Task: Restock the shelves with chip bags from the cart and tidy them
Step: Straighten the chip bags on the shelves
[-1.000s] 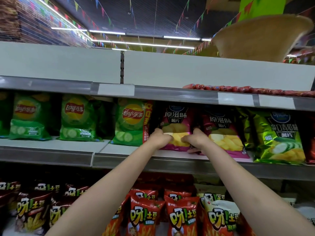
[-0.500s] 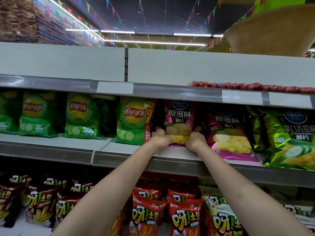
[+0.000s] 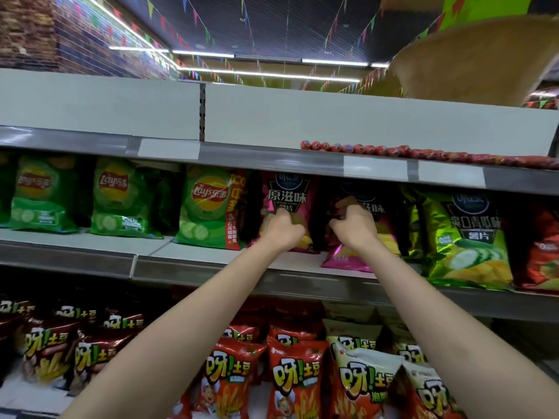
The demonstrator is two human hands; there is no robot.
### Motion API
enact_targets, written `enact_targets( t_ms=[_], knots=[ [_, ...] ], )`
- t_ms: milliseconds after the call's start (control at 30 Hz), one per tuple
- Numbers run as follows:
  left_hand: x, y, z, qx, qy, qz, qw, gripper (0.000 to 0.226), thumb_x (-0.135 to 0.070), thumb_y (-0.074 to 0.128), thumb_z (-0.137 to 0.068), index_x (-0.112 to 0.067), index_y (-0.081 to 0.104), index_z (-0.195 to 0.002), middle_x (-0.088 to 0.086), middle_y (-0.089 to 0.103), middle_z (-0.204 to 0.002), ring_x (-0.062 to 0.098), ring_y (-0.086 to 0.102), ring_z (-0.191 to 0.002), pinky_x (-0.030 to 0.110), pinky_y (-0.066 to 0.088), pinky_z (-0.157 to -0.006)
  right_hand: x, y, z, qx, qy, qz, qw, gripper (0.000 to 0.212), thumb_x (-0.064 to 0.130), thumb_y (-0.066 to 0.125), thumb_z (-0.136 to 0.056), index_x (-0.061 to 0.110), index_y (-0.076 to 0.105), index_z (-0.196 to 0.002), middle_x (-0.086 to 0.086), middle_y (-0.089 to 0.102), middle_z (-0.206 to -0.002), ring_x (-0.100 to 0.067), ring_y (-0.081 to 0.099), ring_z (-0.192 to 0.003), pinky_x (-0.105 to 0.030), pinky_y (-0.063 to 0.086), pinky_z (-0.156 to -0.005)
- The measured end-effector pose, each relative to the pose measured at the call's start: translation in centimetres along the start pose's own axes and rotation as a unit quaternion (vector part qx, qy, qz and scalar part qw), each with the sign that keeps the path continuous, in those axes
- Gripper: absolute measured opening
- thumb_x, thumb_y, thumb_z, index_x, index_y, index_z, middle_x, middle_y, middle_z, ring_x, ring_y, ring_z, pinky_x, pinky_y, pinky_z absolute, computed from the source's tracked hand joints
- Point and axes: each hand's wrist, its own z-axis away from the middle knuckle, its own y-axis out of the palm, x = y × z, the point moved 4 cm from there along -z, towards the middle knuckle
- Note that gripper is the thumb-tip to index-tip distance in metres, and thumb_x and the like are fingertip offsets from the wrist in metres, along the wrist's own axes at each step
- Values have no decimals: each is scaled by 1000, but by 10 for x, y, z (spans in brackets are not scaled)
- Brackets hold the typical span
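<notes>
Two pink chip bags stand side by side on the middle shelf (image 3: 211, 252). My left hand (image 3: 282, 229) grips the lower front of the left pink bag (image 3: 287, 195), which stands upright. My right hand (image 3: 352, 225) has its fingers curled around the upper left edge of the right pink bag (image 3: 348, 259), whose bottom reaches the shelf's front edge. Both forearms reach up from below. No cart is in view.
Green Lay's bags (image 3: 208, 207) stand left of the pink ones, a yellow-green cucumber bag (image 3: 465, 237) and a red bag (image 3: 541, 246) to the right. Red sausages (image 3: 423, 152) lie on the top shelf. Red fries bags (image 3: 293, 385) fill the shelf below.
Both hands held the left pink bag before. My right hand has moved right onto the neighbouring pink bag, and my left hand has slid up the first bag. The camera has tilted slightly.
</notes>
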Motion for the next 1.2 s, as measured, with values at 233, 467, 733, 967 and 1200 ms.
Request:
enact_targets(
  t_ms=[233, 467, 733, 967, 1200],
  knots=[
    [-26, 44, 17, 33, 8, 54, 998, 23, -26, 61, -93, -6, 57, -104, 12, 55, -107, 29, 61, -103, 35, 51, -91, -67, -46, 9, -22, 58, 16, 998, 44, 12, 57, -89, 4, 48, -131, -24, 42, -134, -39, 44, -124, -35, 37, -102],
    [-32, 71, 23, 53, -22, 55, 997, 60, -34, 62, -92, 1, 42, -136, 15, 57, -123, 32, 60, -109, 42, 51, -95, -105, -48, 18, 18, 116, -49, 992, 51, 22, 60, -90, 6, 42, -136, -18, 54, -131, -37, 61, -107, -42, 48, -96],
    [-32, 87, 12, 80, -72, 185, 977, 63, -26, 59, -95, -2, 28, -144, 13, 46, -130, 19, 62, -83, 35, 57, -84, -106, -38, 13, 57, 156, -136, 977, 54, 34, 59, -92, 5, 42, -135, -9, 52, -119, -25, 60, -89, -41, 54, -90],
    [-30, 86, -9, 69, -61, 209, 974, 64, -6, 60, -92, -5, 26, -147, 13, 41, -141, 26, 56, -106, 34, 56, -82, -102, -32, -4, 44, 157, -198, 967, 67, 24, 65, -89, 7, 33, -145, -13, 50, -129, -30, 56, -110, -42, 53, -92],
    [-24, 85, -21, 31, -4, -38, 999, 56, -5, 55, -90, -2, 33, -141, 20, 61, -113, 35, 61, -103, 36, 52, -83, -101, -13, -14, 39, 182, -186, 965, 61, 17, 67, -84, 4, 39, -136, -18, 55, -119, -33, 57, -106, -48, 52, -93]
  ],
)
